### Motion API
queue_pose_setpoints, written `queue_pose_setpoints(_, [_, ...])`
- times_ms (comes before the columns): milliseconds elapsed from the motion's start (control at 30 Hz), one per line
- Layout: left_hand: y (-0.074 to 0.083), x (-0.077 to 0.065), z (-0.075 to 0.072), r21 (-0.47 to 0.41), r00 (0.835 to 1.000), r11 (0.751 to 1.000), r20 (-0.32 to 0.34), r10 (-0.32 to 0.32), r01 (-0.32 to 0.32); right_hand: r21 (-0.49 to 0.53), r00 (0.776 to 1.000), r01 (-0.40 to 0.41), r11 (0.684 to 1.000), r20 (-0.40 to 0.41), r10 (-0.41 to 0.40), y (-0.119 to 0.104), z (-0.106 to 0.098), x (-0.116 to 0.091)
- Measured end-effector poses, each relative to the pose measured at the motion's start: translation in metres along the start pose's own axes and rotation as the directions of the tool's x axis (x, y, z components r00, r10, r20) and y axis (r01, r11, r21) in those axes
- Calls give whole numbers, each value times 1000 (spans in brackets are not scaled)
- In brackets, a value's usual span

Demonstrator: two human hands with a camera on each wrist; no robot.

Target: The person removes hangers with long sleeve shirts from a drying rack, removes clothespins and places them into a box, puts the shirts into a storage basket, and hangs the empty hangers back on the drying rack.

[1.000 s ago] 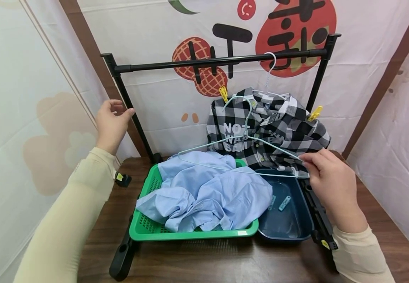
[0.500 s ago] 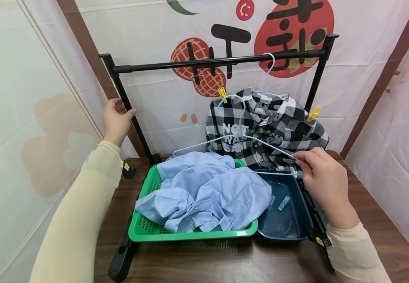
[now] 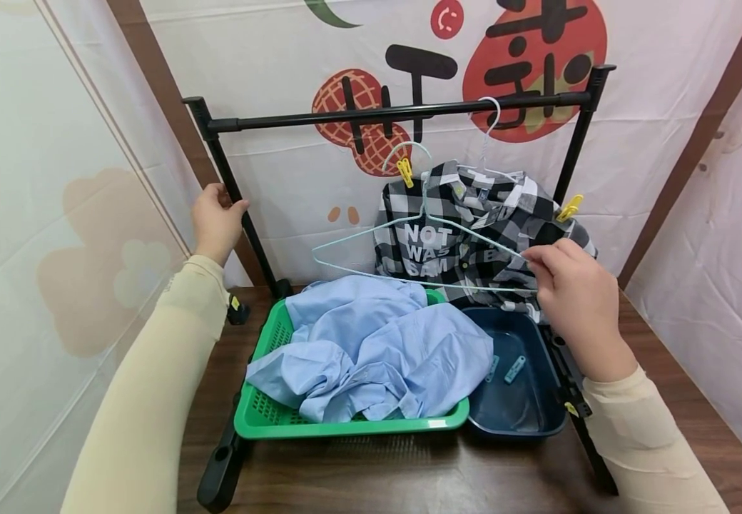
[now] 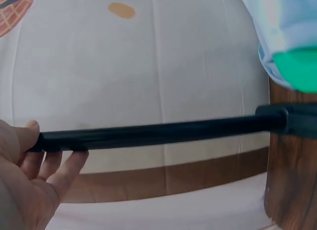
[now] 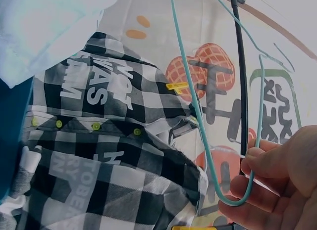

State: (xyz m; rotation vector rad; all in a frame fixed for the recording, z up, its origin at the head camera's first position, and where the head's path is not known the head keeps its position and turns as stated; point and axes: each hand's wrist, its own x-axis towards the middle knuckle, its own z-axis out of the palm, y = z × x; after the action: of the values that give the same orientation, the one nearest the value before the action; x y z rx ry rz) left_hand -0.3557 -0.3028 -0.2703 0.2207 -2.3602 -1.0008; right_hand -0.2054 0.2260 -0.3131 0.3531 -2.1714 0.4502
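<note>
Mint-green wire forms the hanger [image 3: 423,213], pinched near its right corner by the right hand [image 3: 579,307]; in the right wrist view we see thumb and fingers closed on that rounded end. Set against the earlier head views, we find the hanger raised and drawn leftward, its hook now showing above the shoulder of the plaid shirt [image 3: 502,218], while the left hand [image 3: 215,225] has shifted in against the left post [image 4: 163,134] and holds it between thumb and fingers. We judge that this brings the hook nearer the height of the rail [image 3: 345,116] and lets the left hand steady that post, though the hook shows below the rail and no cloth hangs on the wire; the blue garment [image 3: 377,350] lies bunched in the green basket [image 3: 352,429], apart from both hands. As for direction, the hanger stands upright in front of the plaid shirt, hook uppermost, with the hook's open side to the left and its tip pointing down. Its long axis runs left to right, roughly along the rail, and in the head view we see the right end sitting lower than the left; how far it stands forward of the rail we cannot tell.
</note>
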Motion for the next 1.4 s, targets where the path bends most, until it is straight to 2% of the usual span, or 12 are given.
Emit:
queue_pose_setpoints(333, [-5, 0, -1, -5, 1000, 1000, 16, -10, 10, -16, 1000, 19, 1000, 5, -19, -18, 5, 39])
queue_pose_setpoints(533, [-5, 1, -1, 33, 1000, 999, 14, 5, -5, -17, 1000, 20, 1000, 10, -20, -30, 8, 63])
queue_pose_setpoints(733, [-4, 1, -2, 98, 998, 995, 55, 24, -30, -19, 999, 44, 999, -13, -44, -42, 12, 85])
queue_pose_setpoints(1067, [-4, 0, -3, 109, 997, 994, 72, 22, -30, -66, 998, 37, 997, 60, -33, -68, 25, 117])
queue_pose_setpoints(1233, [-3, -1, -3, 118, 997, 993, 78, 21, -30, -92, 993, 11, 996, 116, 0, -79, 33, 128])
queue_pose_setpoints(1400, [-2, -2, -3, 129, 997, 991, 77, 21, -31, -118, 987, 21, 993, 159, -2, -91, 42, 138])
